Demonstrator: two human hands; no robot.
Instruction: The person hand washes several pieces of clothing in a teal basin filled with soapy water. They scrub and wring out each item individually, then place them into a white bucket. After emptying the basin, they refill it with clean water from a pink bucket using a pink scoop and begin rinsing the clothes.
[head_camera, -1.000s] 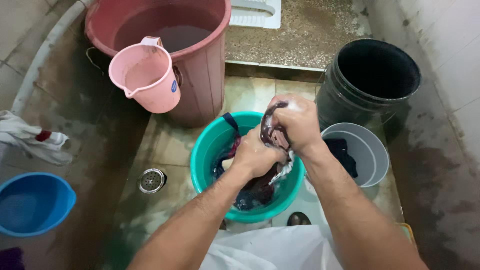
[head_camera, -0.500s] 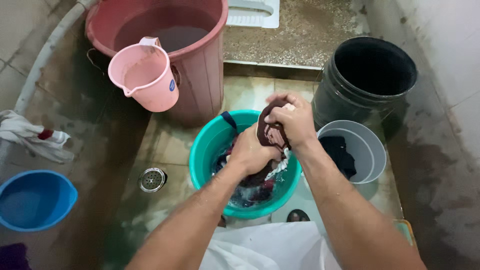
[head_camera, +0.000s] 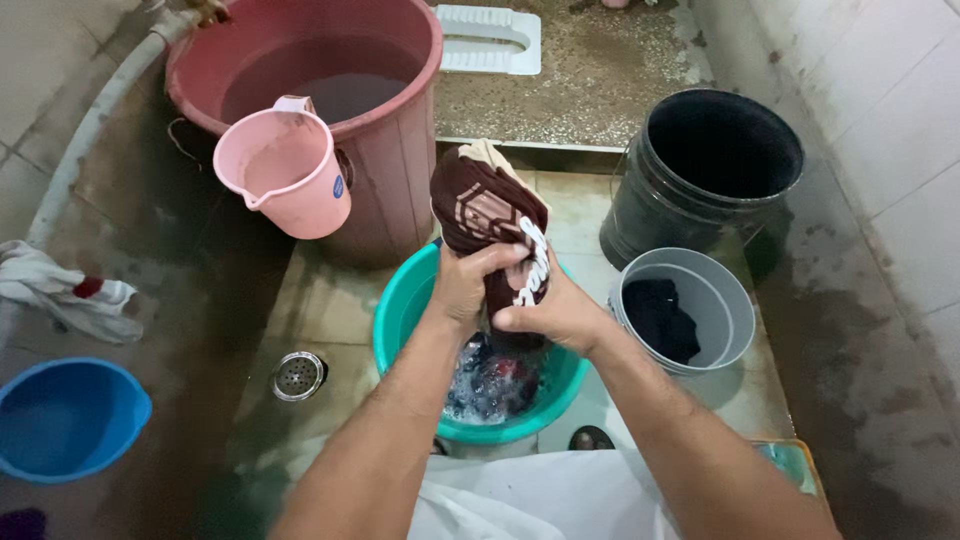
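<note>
Both of my hands grip a wet dark maroon garment with a pale printed pattern, lifted above a teal basin. My left hand wraps around the cloth just over the basin's far rim. My right hand clasps the same cloth lower down, to the right. Soapy water and more dark laundry lie inside the basin. The garment's lower end hangs between my hands toward the water.
A big maroon bucket of water carries a pink jug on its rim. A black bucket and a grey bucket holding dark cloth stand right. A blue basin, a floor drain and a crumpled white cloth lie left.
My hands have raised the maroon garment out of the basin; it now stands higher above the water, with my right hand lower on the cloth than before.
</note>
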